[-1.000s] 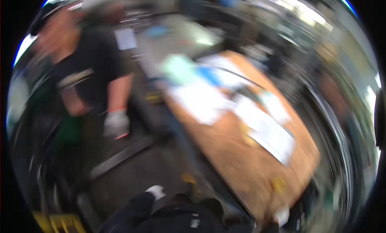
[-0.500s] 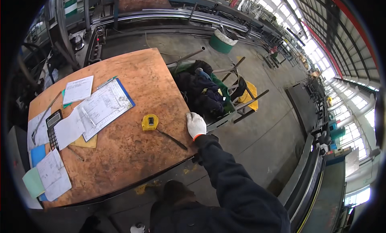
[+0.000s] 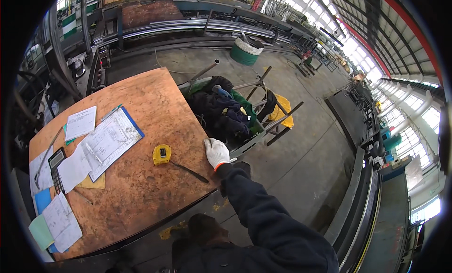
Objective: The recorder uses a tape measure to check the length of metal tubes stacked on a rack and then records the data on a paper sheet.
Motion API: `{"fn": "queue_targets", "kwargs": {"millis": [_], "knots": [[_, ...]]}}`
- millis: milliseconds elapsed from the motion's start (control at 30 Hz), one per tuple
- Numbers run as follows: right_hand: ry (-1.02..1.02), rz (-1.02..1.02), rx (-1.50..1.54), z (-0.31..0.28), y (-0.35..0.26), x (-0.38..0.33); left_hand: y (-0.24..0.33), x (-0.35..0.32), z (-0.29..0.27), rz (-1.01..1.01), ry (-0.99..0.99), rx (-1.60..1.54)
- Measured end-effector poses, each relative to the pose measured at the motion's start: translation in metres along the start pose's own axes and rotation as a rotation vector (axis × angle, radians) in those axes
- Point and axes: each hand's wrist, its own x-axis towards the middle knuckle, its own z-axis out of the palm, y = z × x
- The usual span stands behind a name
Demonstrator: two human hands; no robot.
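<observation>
My right hand (image 3: 217, 152), in a white glove with an orange cuff, is closed over the right edge of a copper-coloured table (image 3: 146, 193), near its front corner. Its fingertips are partly hidden. On the tabletop to its left lie a yellow tape measure (image 3: 162, 154) and a thin dark tool (image 3: 190, 172), perhaps a file, which nearly touches the tape. Just beyond the hand, a bin of dark clothes (image 3: 226, 113) stands against the table. My left hand is out of view.
A clipboard with papers (image 3: 110, 141), a calculator (image 3: 57, 169) and loose sheets (image 3: 61, 221) cover the table's left side. Metal legs (image 3: 285, 117) with a yellow cloth (image 3: 281, 110) stick out beside the bin. Farther off stands a green drum (image 3: 245, 54), before long metal bars (image 3: 197, 25).
The view has shifted, so the table and the things on it appear farther left and slightly lower. My right hand stays on the table edge. A small whitish patch at the bottom has almost gone.
</observation>
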Motion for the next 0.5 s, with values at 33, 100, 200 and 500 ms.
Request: {"fn": "queue_targets", "kwargs": {"millis": [33,100,200,500], "knots": [[0.0,-0.003,0.004,-0.001,-0.001,0.0,0.003,0.001,-0.005,-0.118,-0.025,0.039],[-0.019,0.029,-0.002,-0.002,-0.003,0.0,0.011,0.003,-0.013,-0.352,-0.083,0.127],[-0.01,0.034,0.012,-0.001,-0.004,0.001,0.03,0.001,-0.026,-0.12,0.002,0.551],[-0.189,-0.42,-0.431,-0.009,0.013,-0.016,0.103,-0.018,-0.013,-0.074,-0.042,0.524]]}}
